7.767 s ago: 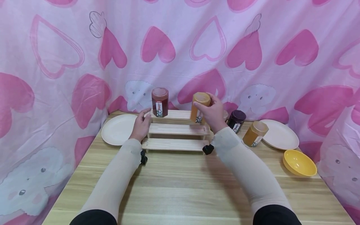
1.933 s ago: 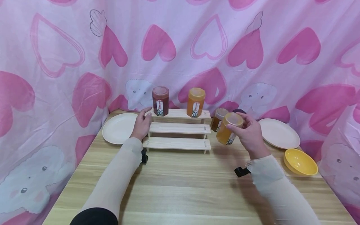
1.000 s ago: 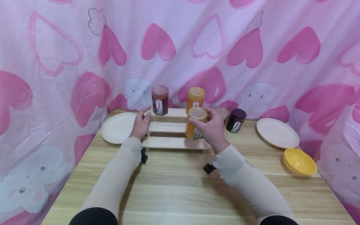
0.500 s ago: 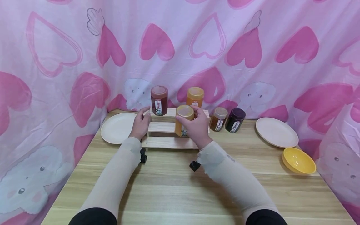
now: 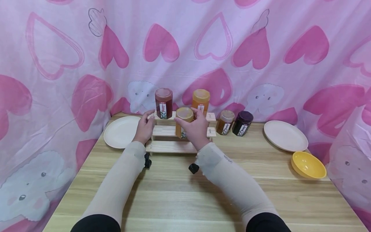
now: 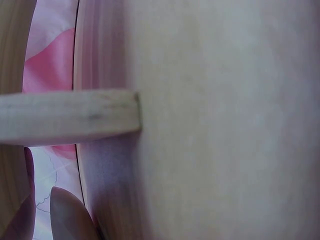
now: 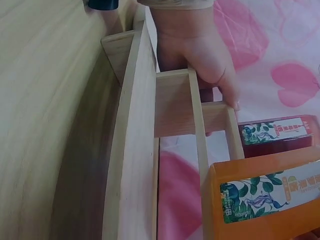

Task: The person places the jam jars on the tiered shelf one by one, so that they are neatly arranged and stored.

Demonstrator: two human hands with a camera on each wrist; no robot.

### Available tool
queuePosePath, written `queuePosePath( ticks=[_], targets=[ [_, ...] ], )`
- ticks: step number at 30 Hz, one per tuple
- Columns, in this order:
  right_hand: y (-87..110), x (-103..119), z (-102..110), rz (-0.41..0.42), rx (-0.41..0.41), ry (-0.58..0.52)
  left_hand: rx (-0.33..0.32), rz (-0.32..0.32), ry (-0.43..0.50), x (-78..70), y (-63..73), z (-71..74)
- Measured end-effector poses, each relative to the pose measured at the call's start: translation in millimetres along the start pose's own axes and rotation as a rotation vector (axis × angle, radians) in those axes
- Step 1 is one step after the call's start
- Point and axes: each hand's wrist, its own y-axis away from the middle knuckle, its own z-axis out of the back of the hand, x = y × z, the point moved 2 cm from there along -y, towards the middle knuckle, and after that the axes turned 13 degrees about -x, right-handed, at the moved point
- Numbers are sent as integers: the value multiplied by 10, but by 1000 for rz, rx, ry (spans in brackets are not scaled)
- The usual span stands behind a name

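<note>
- Step in hand (judged): seating of an orange-filled jar [image 5: 179,129], hexagonal and upright, at the middle tier of the three-tier wooden rack [image 5: 171,147]; whether its base bears on the board cannot be told.
- Right hand [image 5: 197,127]: thumb and fingers clamped on the upper sides of this jar, in front of the top tier.
- Left hand [image 5: 144,129]: thumb and fingers gripping the left end of the rack near its top board, apparently to steady it.
- Next move (judged): calls for a level base set fully on the middle board, then a gentle parting of the right fingers, clear of the jar behind.
- Top tier: a red-filled jar [image 5: 164,104] at left and a second orange-filled jar [image 5: 201,99] at right, both upright, labels facing forward.
- Table [image 5: 174,196], right of the rack: a brown-filled jar [image 5: 225,123] with a pale lid, just beside a dark purple jar [image 5: 242,124] with a dark lid.
- Dishes: a left plate [image 5: 120,132] beyond the left hand; a right plate [image 5: 285,136] at far right; near the latter, a yellow bowl [image 5: 308,165], its glossy inner wall in view.
</note>
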Motion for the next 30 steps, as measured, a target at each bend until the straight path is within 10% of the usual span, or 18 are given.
queuePosePath(
  ticks=[14,30],
  targets=[
    [-177,23,140,-11,289,73,13,12,-8,-14,-5,1],
    [-172,20,123,11,271,76,-14,-6,22,23,-10,0]
  ],
)
